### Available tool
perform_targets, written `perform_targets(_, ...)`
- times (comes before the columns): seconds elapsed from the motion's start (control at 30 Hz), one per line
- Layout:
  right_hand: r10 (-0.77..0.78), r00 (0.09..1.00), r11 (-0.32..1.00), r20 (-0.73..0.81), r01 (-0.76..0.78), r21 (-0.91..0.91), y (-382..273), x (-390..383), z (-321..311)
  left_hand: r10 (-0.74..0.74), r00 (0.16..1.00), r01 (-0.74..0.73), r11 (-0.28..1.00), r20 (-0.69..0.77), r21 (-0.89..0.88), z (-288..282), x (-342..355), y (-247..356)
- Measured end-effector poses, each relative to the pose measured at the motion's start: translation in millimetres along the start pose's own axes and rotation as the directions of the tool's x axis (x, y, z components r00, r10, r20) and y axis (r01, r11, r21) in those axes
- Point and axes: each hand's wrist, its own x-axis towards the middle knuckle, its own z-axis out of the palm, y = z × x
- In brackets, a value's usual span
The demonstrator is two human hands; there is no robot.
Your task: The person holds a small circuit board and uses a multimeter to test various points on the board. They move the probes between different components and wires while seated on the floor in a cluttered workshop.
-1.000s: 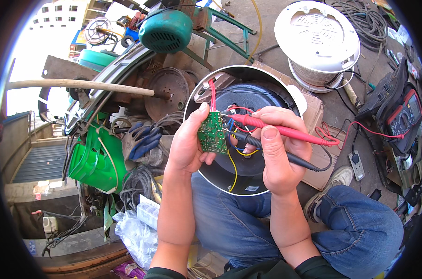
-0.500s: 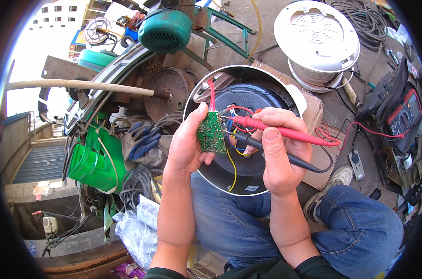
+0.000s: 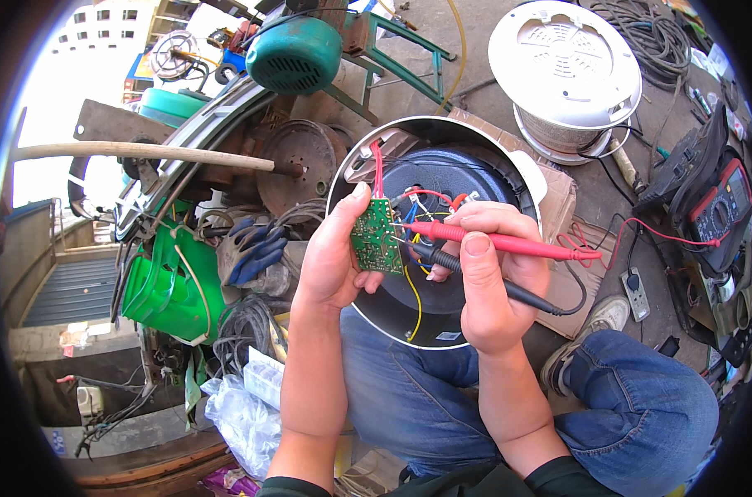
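My left hand (image 3: pixel 329 248) grips a green circuit board (image 3: pixel 377 238) by its left edge, solder side up. Red wires rise from the board's top, and a yellow wire hangs below it. Between the fingers of my right hand (image 3: pixel 500 269) are two multimeter probes, a red probe (image 3: pixel 492 240) above a black probe (image 3: pixel 508 286). Their tips meet the board's right side; exact contact is too small to tell. Under both hands sits a round white-rimmed appliance housing (image 3: pixel 467 338) with a dark inside, blue and yellow wires showing. The multimeter (image 3: pixel 721 207) stands at the right, red lead running to it.
A white round appliance part (image 3: pixel 566 74) stands at the far right on the floor. Left of me are a green plastic basket (image 3: pixel 173 286), blue-grey gloves (image 3: pixel 256 250) and a wooden handle (image 3: pixel 144 152). A power strip (image 3: pixel 635 296) lies near my shoe. Cardboard (image 3: pixel 554 178) lies behind the housing.
My right hand has shifted slightly down and left with both probes. The red probe's tip now sits lower on the board. My left hand and the board have stayed put.
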Motion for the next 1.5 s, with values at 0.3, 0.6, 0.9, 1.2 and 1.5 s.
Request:
perform_targets(0.3, -0.015, 0.997, 0.999, 0.080, 0.019, -0.049, -1, 4, -9, -0.023, 0.999, 0.021, 0.999, 0.043, 0.035, -2, 0, 1)
perform_targets(0.6, 0.009, 1.000, 0.999, 0.012, -0.008, -0.048, 2, 3, 4, 0.000, 1.000, 0.001, 0.999, -0.026, 0.045, 1, -1, 4)
perform_targets(0.9, -0.145, 0.985, 0.970, 0.092, 0.160, -0.183, 11, 7, -2, 0.022, 1.000, -0.022, 0.999, 0.005, -0.027, 3, 0, 3)
perform_targets(1.2, -0.225, 0.973, 0.949, 0.053, 0.231, -0.216, 3, 6, -2, 0.072, 0.987, -0.071, 0.997, -0.141, 0.011, 11, 0, -5)
perform_targets(1.5, 0.031, 1.000, 0.987, -0.003, -0.031, -0.155, 2, 2, -2, -0.031, 0.993, 0.034, 0.999, -0.114, 0.025, 12, 4, 1)
